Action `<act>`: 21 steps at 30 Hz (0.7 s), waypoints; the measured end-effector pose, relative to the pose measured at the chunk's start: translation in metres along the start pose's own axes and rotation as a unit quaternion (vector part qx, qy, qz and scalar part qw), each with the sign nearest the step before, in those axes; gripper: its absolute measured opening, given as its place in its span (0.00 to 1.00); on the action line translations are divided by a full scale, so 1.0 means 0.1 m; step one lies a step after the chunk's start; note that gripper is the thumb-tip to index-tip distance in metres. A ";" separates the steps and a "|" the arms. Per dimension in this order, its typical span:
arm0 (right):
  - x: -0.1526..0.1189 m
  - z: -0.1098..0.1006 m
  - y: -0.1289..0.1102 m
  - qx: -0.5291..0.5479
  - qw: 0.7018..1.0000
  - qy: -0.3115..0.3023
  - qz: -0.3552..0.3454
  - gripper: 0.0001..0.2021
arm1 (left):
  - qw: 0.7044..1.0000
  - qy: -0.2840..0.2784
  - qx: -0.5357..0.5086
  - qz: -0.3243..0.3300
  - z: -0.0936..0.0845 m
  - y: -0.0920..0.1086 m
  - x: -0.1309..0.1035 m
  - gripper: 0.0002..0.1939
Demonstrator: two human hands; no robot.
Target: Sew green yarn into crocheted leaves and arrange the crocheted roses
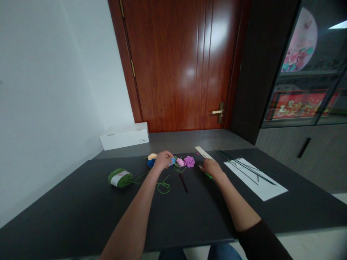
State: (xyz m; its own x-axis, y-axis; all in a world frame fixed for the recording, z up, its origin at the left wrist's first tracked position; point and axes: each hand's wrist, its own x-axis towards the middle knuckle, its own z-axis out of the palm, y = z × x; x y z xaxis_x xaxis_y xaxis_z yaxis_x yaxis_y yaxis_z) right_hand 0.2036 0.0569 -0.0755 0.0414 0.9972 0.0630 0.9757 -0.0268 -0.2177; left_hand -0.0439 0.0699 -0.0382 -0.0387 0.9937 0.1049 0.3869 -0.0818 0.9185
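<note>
Left hand [162,159] grips blue flower [172,161] beside pink flower [180,162], purple flower [189,161].

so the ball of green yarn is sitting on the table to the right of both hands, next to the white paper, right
Not quite. In the head view the ball of green yarn lies on the dark table to the left of both hands, outside the left hand. The white paper is on the far side, beyond the right hand.

A white box [124,136] sits at the far left edge of the dark table [81,202], near a wooden door [179,65]. A ruler [203,152] and thin green rods [244,167] on a white sheet [268,187] lie to the right.
</note>
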 end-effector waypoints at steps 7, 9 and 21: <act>0.05 0.07 -0.16 0.054 0.995 0.079 0.000 0.12 | 0.994 -0.050 0.091 0.021 -0.13 0.01 -0.02 0.05; 0.05 0.06 -0.17 0.069 0.994 0.081 -0.011 0.10 | 0.980 -0.139 0.140 0.030 -0.13 0.03 -0.08 0.04; 0.10 0.05 -0.06 0.075 0.992 0.099 0.036 0.13 | 0.886 -0.331 0.317 0.071 0.29 0.03 -0.26 0.19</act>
State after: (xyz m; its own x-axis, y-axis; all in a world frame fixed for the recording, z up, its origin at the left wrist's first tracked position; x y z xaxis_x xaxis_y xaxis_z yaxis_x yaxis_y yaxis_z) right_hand 0.1967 0.0678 -0.0786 0.1649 0.9594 0.2287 0.9261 -0.0709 -0.3705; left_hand -0.0153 0.0460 -0.0491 0.5191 0.8212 -0.2368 0.7925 -0.3587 0.4932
